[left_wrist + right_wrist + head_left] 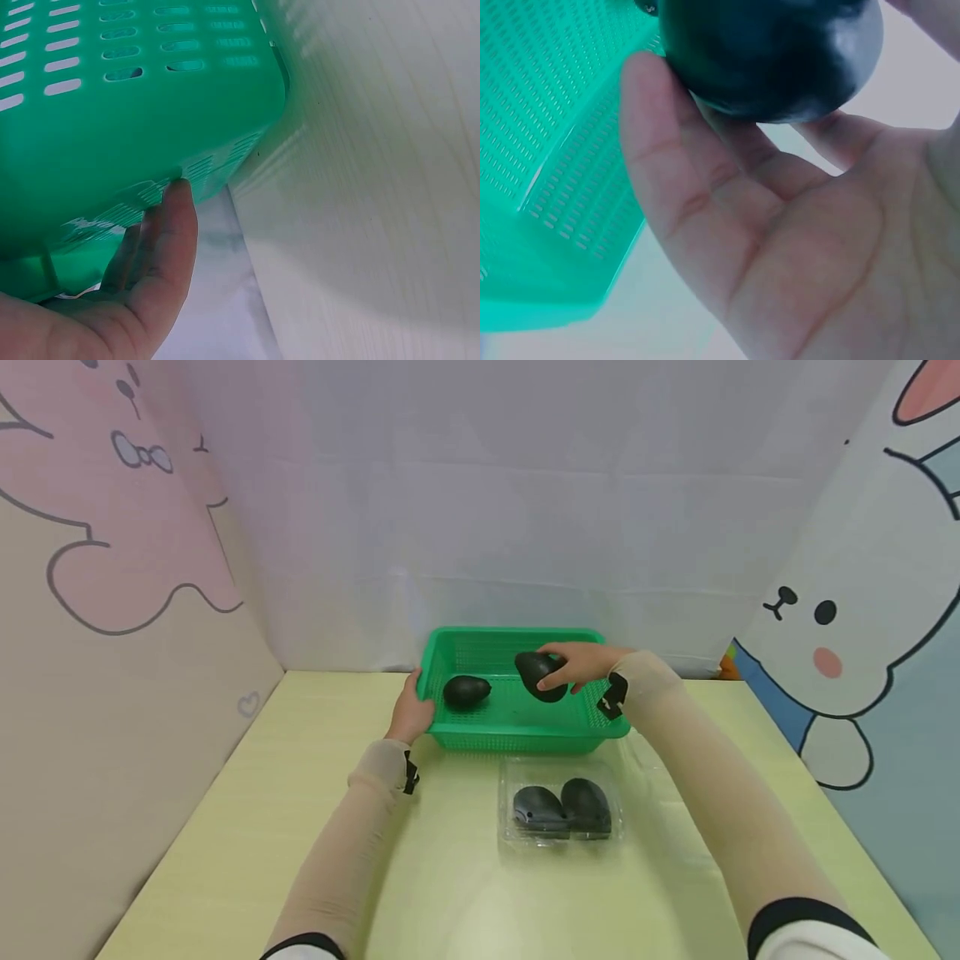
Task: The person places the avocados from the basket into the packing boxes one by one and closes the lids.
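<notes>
My right hand (581, 664) grips a dark avocado (542, 675) over the right half of a green plastic basket (517, 742). In the right wrist view, that hand's curled fingers (649, 112) hold the avocado's rounded end (772, 60). Another dark avocado (466, 692) lies on the basket floor at the left. My left hand (411, 712) holds the basket's left side, its thumb at the rim. Seen from the left wrist, the fingers (176, 232) press on the outer wall (150, 127). A clear plastic box (506, 802) in front of the basket contains two dark avocados (587, 807).
The pale wooden table (442, 885) carries the basket and the box. A light curtain (510, 510) hangs behind the basket, close to the table's back edge. Cartoon-printed cloths, one with a white rabbit (847, 610), stand along both sides.
</notes>
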`<state>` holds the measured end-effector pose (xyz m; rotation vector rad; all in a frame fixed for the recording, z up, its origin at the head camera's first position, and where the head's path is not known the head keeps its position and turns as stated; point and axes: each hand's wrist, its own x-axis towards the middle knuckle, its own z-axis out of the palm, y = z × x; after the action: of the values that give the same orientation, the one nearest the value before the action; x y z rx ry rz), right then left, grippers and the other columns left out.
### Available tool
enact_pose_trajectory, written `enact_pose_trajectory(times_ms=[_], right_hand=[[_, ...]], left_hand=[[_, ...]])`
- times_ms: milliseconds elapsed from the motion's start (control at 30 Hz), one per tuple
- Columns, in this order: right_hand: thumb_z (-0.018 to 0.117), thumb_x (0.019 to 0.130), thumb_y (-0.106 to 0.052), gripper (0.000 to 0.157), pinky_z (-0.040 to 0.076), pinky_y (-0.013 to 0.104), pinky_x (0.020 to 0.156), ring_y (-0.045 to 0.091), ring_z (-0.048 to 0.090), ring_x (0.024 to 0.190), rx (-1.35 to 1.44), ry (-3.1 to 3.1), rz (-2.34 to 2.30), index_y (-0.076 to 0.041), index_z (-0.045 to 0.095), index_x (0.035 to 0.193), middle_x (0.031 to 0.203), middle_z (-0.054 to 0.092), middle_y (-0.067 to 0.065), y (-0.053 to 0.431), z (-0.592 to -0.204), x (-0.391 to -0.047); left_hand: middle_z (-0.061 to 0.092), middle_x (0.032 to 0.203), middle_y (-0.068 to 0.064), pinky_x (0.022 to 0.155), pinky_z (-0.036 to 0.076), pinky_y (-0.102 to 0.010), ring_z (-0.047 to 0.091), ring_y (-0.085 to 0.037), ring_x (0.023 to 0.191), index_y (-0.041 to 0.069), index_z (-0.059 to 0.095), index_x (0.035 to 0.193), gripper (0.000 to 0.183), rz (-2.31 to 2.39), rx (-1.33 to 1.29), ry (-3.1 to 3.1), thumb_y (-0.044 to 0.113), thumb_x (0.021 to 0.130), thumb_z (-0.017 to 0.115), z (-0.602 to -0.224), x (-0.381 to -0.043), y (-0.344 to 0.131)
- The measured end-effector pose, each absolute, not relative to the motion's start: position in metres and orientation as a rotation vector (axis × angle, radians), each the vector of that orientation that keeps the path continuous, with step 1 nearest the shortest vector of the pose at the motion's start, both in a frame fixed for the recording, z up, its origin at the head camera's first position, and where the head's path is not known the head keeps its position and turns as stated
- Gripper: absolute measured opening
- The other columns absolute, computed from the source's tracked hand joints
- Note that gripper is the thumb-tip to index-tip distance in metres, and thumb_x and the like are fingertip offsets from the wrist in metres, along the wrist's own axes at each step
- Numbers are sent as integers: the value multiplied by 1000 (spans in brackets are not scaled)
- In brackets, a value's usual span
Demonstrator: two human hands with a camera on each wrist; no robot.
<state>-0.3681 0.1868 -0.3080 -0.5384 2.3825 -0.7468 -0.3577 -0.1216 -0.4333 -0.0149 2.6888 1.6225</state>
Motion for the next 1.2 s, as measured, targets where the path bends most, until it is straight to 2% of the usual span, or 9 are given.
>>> enact_pose_trajectory(times_ms=[167, 467, 633, 1200], right_hand=[[63, 93, -33, 78, 52, 39, 87, 35, 54, 120, -526, 2401, -724, -10, 19, 154, 147, 36, 25, 199, -303, -362], [64, 93, -36, 80, 53, 39, 83, 33, 58, 114, -524, 2440, -713, -8, 20, 153, 143, 40, 27, 221, -295, -348], [64, 92, -38, 80, 52, 44, 86, 33, 57, 114, -515, 2471, -702, -8, 21, 153, 142, 40, 26, 234, -291, -334], [65, 91, -42, 81, 53, 39, 79, 29, 59, 109, -475, 2551, -672, -5, 25, 151, 141, 43, 25, 281, -293, -297]], left_hand=[[27, 155, -19, 101, 34, -50, 40, -35, 126, 11, 13, 156, 70, 1620, -9, 2686, 4, 92, 40, -433, -358, -120], [27, 155, -21, 103, 33, -51, 39, -36, 129, 11, 13, 156, 71, 1594, 6, 2710, 4, 92, 40, -439, -364, -119], [26, 155, -21, 104, 32, -51, 37, -37, 131, 11, 13, 156, 71, 1612, 7, 2695, 4, 92, 41, -438, -362, -120], [23, 157, -20, 105, 31, -51, 35, -38, 132, 11, 9, 157, 72, 1603, 25, 2693, 4, 91, 38, -437, -365, -122]])
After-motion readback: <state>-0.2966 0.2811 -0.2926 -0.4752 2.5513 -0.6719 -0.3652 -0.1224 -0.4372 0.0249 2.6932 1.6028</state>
